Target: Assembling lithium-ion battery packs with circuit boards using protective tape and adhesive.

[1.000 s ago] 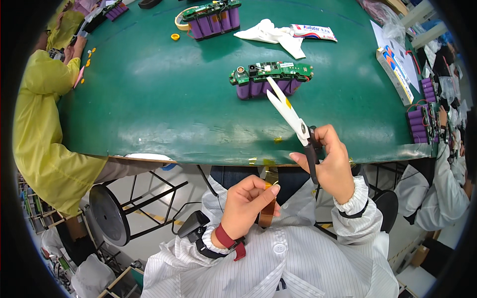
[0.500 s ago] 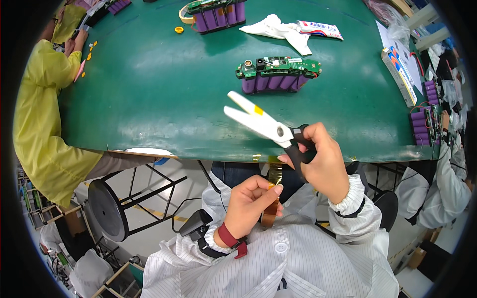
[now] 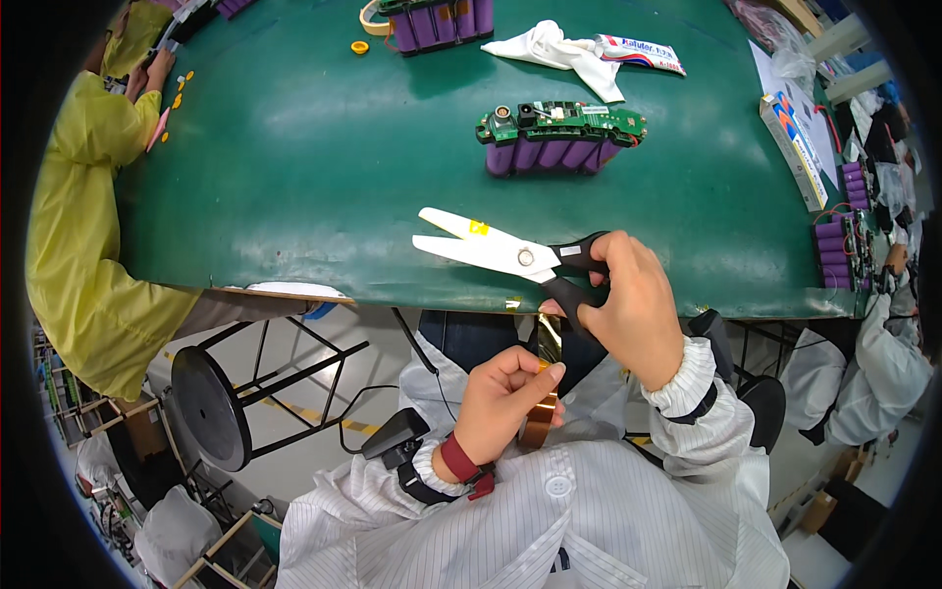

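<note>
My right hand (image 3: 638, 309) has its fingers in the black handles of scissors (image 3: 481, 245) with pale blades. The blades stand apart over the table's near edge, pointing left, with a small yellow piece on one of them. My left hand (image 3: 502, 401) is closed on a roll of amber tape (image 3: 536, 430) in front of my body. A shiny strip of the tape (image 3: 549, 342) runs up from the roll to my right thumb, which seems to pinch its end. Beyond the scissors, a purple battery pack (image 3: 549, 155) with a green circuit board on top rests on the green table.
Farther back on the table (image 3: 294, 167) are another purple pack (image 3: 440, 25), a white cloth (image 3: 549, 49), a tube (image 3: 643, 53) and a small yellow cap (image 3: 359, 47). A long box (image 3: 793, 152) lies at the right. A person in yellow (image 3: 83, 226) works at the left; a stool (image 3: 211, 407) stands below.
The scissors have swung down and left, their blades now more level. A longer stretch of tape shows between my hands. The table's things appear shifted slightly up and right.
</note>
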Demonstrator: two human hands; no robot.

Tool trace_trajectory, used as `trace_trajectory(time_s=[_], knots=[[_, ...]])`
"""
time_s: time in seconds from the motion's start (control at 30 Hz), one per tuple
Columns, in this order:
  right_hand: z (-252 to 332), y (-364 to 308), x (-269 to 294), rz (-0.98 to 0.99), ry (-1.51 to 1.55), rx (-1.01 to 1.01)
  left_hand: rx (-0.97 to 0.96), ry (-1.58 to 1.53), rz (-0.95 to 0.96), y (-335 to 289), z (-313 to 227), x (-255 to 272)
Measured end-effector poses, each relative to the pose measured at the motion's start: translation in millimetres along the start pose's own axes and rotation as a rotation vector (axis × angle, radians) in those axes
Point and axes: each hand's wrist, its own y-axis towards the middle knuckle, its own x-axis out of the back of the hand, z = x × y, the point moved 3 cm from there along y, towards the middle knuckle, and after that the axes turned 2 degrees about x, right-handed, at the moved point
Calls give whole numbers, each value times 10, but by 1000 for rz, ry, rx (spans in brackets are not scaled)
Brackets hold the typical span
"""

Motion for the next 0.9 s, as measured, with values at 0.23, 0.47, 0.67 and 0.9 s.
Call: trace_trajectory(time_s=[0.23, 0.47, 0.67, 0.9], knots=[[-95, -107, 371, 284, 374, -52, -7, -22, -29, 77, 153, 112], [-498, -353, 1012, 939, 174, -130, -17, 15, -31, 111, 190, 151], [-514, -395, 923, 938, 7, -234, -5, 36, -34, 129, 192, 131], [-390, -272, 758, 930, -46, -165, 7, 41, -37, 117, 173, 136]])
